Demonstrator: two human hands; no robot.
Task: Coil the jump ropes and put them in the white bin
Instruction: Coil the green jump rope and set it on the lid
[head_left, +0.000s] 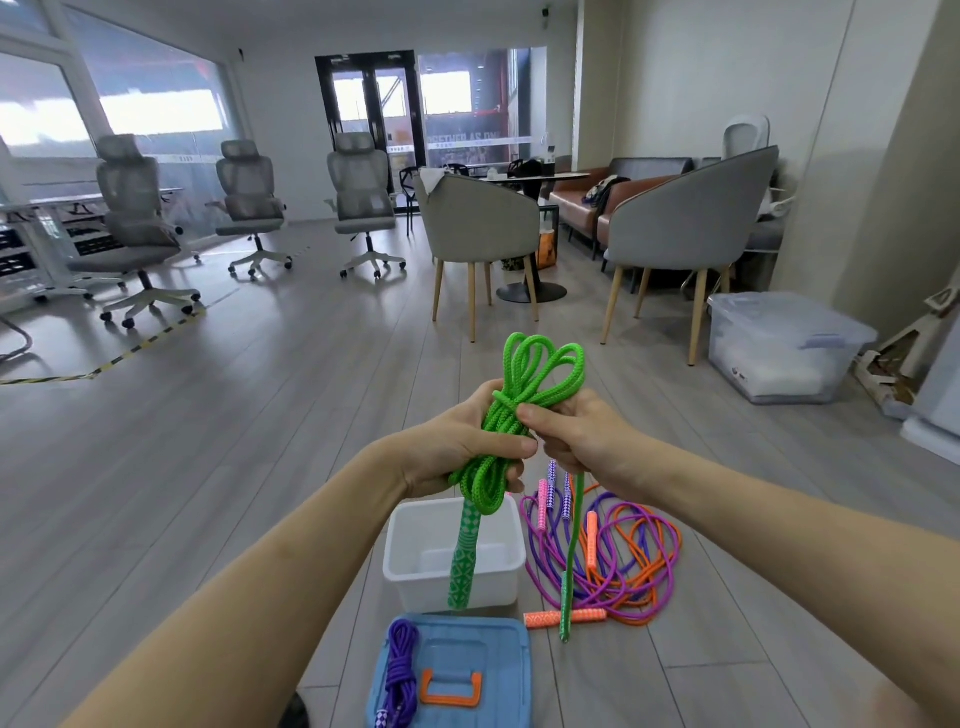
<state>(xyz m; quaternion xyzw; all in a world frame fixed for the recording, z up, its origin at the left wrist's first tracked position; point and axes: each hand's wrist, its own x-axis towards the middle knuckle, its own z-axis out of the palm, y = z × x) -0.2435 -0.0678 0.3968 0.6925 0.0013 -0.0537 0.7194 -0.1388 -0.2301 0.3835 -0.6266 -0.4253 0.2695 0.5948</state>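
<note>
We are gripping a bundled green jump rope (511, 410) in front of us, our left hand (457, 441) curling tight around the middle of the coils while our right hand (576, 436) is pinching the wrap at the top between thumb and fingers. Loops are fanning out above both hands, and a patterned green handle (464, 558) is hanging straight down below the left hand. A single green strand is dropping below the right hand and ending in a second handle (566, 605).

Below the left hand, the white bin (410, 545) is sitting on the grey wood-plank floor (234, 441). Just under the right hand, a loose tangle of pink, purple and orange ropes (623, 561) is lying on the floor beside the bin. Nearer to us than the bin, a blue lid (498, 670) with an orange handle is lying flat, carrying a coiled purple rope (400, 670).

Far beyond the hands, we are looking into an office room: three grey office chairs (358, 192) are standing by the windows, two grey armchairs (478, 223) are flanking a small round table, and a clear storage box (779, 343) is sitting off past the right hand near the wall.
</note>
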